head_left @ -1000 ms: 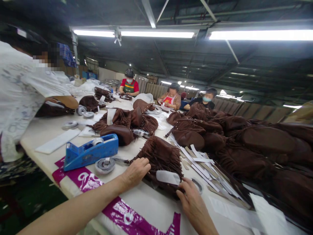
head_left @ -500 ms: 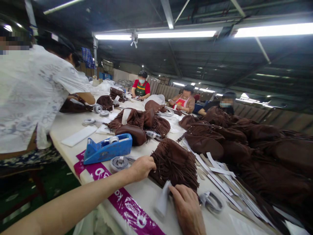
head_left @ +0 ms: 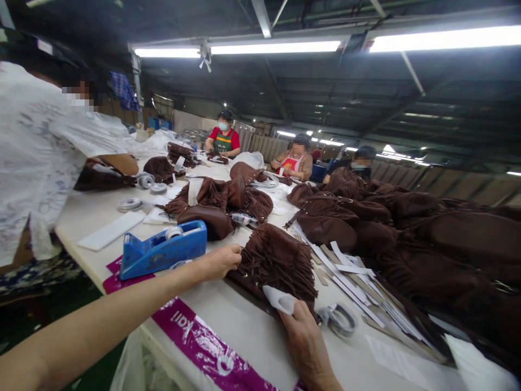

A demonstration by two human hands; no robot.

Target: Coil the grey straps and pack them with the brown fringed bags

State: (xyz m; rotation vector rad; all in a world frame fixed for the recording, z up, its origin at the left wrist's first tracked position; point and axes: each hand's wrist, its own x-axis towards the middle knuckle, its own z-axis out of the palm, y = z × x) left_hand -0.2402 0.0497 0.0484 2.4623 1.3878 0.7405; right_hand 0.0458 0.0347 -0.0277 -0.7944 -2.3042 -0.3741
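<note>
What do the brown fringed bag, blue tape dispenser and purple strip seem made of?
Fringed bag: probably leather or imitation leather, mostly matte; limp, thin-cut strands.
Blue tape dispenser: likely hard plastic, painted metal possible; rigid form, scuffed satin surface.
Purple strip: likely plastic film, glossy; bright crinkled glare.

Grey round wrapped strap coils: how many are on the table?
5 visible: one coil beside the right hand, another coil mostly hidden behind the left forearm, three coils beyond the blue plastic tape dispenser. More may be hidden among the piled brown bags.
</note>
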